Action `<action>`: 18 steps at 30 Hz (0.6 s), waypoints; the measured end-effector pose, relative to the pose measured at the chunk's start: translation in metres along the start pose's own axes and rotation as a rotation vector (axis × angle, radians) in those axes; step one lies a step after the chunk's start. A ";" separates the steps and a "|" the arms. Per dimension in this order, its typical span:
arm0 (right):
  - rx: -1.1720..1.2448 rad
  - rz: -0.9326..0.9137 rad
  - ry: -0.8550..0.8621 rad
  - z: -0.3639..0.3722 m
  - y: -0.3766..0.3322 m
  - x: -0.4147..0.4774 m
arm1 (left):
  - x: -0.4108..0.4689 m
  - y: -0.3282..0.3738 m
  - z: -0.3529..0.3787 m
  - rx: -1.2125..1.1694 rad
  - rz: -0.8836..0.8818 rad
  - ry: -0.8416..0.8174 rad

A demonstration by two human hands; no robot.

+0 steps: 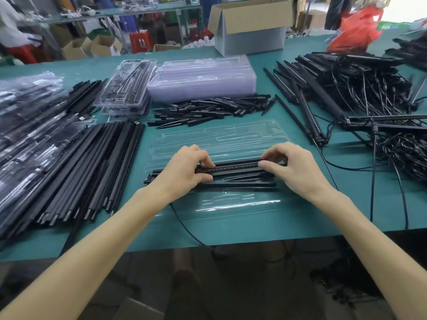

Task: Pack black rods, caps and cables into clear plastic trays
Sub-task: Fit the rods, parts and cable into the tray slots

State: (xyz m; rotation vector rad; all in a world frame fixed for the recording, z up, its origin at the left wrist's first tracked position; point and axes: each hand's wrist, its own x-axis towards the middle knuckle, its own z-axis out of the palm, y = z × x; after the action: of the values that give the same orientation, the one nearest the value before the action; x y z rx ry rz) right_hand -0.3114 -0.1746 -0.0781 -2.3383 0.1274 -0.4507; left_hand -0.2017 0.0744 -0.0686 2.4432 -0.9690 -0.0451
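Left hand (187, 168), right hand (294, 168) pinching near-edge rods (235, 168)

I am at a packing bench in a small factory workshop. My long green table (254, 222) is heaped with black rods (104, 162), stacked clear trays (203, 75) and tangled cables (374, 88). Behind stand an open carton (254, 19), floor boxes (101, 46), a red stool (138, 41) and another workbench (138, 10).

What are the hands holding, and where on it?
Both pinch the top black rod over the clear tray: left hand left of its middle, right hand toward its right end.
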 end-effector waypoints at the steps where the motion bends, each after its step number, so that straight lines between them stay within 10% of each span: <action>1: -0.001 -0.022 -0.001 -0.002 -0.003 -0.003 | 0.000 0.000 0.000 -0.003 0.003 -0.006; 18: -0.175 -0.102 -0.203 0.000 -0.012 -0.021 | -0.007 0.000 -0.001 0.026 0.070 -0.024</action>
State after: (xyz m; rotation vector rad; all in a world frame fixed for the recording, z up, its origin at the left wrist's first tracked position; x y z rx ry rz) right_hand -0.3313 -0.1615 -0.0754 -2.5558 -0.0520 -0.2576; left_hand -0.2064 0.0792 -0.0690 2.4358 -1.0713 -0.0373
